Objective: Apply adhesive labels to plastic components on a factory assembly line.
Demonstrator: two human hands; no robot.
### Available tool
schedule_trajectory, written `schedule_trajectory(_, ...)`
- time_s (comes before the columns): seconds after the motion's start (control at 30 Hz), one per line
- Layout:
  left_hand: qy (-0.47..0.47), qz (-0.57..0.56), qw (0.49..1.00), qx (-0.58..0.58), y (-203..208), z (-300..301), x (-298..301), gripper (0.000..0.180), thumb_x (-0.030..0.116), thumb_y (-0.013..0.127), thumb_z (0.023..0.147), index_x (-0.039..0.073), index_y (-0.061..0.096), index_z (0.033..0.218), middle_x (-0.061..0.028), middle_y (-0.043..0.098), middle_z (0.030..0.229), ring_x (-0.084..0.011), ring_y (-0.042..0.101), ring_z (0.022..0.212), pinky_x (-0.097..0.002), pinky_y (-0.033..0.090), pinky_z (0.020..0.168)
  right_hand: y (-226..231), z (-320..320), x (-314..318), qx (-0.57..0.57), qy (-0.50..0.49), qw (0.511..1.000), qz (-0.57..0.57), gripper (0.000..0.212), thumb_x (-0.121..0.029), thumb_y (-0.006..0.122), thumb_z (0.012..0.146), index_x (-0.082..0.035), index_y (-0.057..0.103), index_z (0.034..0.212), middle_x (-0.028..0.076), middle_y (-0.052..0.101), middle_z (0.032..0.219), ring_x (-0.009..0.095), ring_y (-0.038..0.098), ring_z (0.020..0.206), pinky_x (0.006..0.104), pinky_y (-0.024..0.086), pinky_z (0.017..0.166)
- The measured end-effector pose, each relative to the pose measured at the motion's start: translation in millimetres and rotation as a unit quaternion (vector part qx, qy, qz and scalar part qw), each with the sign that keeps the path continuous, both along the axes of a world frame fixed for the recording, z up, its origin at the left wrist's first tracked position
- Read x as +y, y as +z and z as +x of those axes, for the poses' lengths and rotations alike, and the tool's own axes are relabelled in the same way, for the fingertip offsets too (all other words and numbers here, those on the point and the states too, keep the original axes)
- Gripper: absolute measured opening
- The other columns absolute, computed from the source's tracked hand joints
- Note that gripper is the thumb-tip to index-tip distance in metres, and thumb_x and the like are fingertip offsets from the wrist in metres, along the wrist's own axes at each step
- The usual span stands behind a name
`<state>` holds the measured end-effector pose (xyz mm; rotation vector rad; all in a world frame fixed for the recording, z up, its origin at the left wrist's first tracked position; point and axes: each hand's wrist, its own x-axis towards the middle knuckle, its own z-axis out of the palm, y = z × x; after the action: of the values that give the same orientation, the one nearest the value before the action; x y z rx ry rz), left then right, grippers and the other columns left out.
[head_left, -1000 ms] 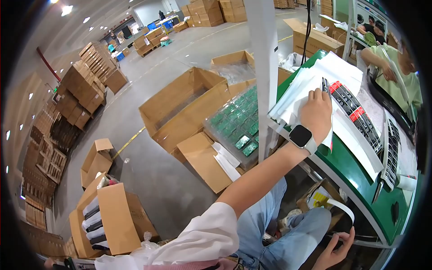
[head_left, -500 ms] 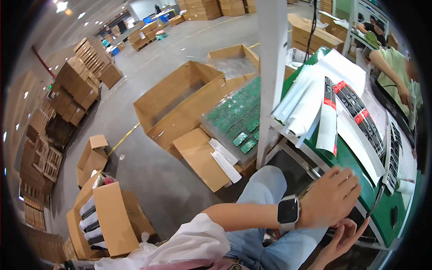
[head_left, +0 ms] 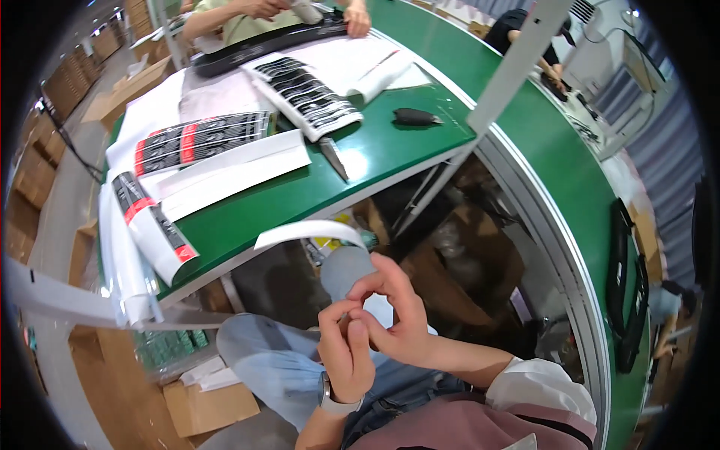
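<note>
My left hand (head_left: 346,352), with a watch on its wrist, and my right hand (head_left: 401,315) meet in front of my knees, fingertips pinched together. A curved white strip (head_left: 307,231) arches out beyond the right fingers, its free end to the left. White also shows through the loop of my right thumb and forefinger, so the strip seems to run behind the fingers to the pinch. What lies between the left fingertips is hidden. Beyond my hands, a pointed metal blade (head_left: 333,159) sticks out from under a sheet of black-and-white labels (head_left: 304,94) on the green table (head_left: 255,229).
Red-and-black label sheets (head_left: 199,142), a rolled label sheet (head_left: 154,217) and a black object (head_left: 416,117) lie on the table. Across it, a person's hands (head_left: 262,7) work over a long black part (head_left: 270,41). A metal post (head_left: 517,64) rises at the right. Cardboard (head_left: 206,405) lies lower left.
The view has swung right toward the table. My hands, formerly overlapping near the table edge, now pinch together over my lap. The curved white strip has come into view.
</note>
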<state>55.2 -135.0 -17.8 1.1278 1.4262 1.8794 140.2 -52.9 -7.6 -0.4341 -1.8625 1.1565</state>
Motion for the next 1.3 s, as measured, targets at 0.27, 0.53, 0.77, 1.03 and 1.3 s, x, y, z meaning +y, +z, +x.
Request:
schedule_trajectory(0.27, -0.036, -0.164, 0.986, -0.002, -93.1, 26.1, 15.8, 0.016, 0.015, 0.051, 0.099, 0.002, 0.059, 0.104, -0.0048, 0.059, 0.063, -0.0102, 0.057, 0.055, -0.0258, 0.045, 0.052, 35.9, 130.7, 41.1, -0.229, -0.209, 0.939, 0.149, 0.085, 0.005, 0.067, 0.078, -0.003, 0.022, 0.149, 0.012, 0.058, 0.108, 0.018, 0.063, 0.093, 0.0341, 0.048, 0.089)
schedule_trajectory(0.53, -0.058, -0.203, 0.960, -0.182, -169.2, 7.0, 14.7, 0.007, 0.007, 0.056, 0.096, 0.001, 0.058, 0.099, -0.0015, 0.057, 0.070, -0.0057, 0.053, 0.059, -0.0203, 0.045, 0.049, 72.6, 437.4, 39.7, -0.600, -0.686, 0.400, 0.096, 0.097, -0.018, 0.073, 0.075, -0.009, 0.017, 0.153, 0.021, 0.061, 0.114, 0.037, 0.061, 0.102, 0.0500, 0.047, 0.087)
schedule_trajectory(0.77, -0.054, -0.199, 0.958, -0.201, -181.5, 8.3, 11.2, 0.006, 0.006, 0.057, 0.095, 0.002, 0.059, 0.098, -0.0008, 0.058, 0.072, -0.0061, 0.053, 0.061, -0.0201, 0.046, 0.052, 61.3, 464.7, 19.0, -0.478, -0.577, 0.647, 0.141, 0.093, 0.003, 0.070, 0.073, -0.019, 0.025, 0.152, 0.018, 0.065, 0.095, 0.037, 0.064, 0.091, 0.0455, 0.049, 0.084)
schedule_trajectory(1.03, -0.279, -0.183, 0.910, -0.245, -55.0, 56.3, 37.6, 0.028, 0.023, 0.054, 0.096, 0.006, 0.056, 0.118, -0.0092, 0.069, 0.099, -0.0191, 0.068, 0.090, -0.0312, 0.054, 0.076, 97.2, 235.9, 15.9, -0.279, -0.484, 0.798, 0.227, 0.097, 0.008, 0.072, 0.073, -0.014, 0.022, 0.153, 0.014, 0.064, 0.076, 0.032, 0.064, 0.069, 0.0372, 0.051, 0.068)
schedule_trajectory(1.3, -0.296, -0.014, 0.919, -0.261, 36.6, 144.0, 89.8, 0.063, 0.021, 0.063, 0.090, 0.011, 0.036, 0.147, -0.0020, 0.055, 0.111, -0.0090, 0.055, 0.093, -0.0254, 0.048, 0.079, 66.5, 155.7, -58.6, -0.317, -0.368, 0.846, 0.220, 0.082, 0.007, 0.069, 0.076, 0.003, 0.027, 0.146, 0.017, 0.068, 0.089, 0.033, 0.067, 0.077, 0.0387, 0.052, 0.070)
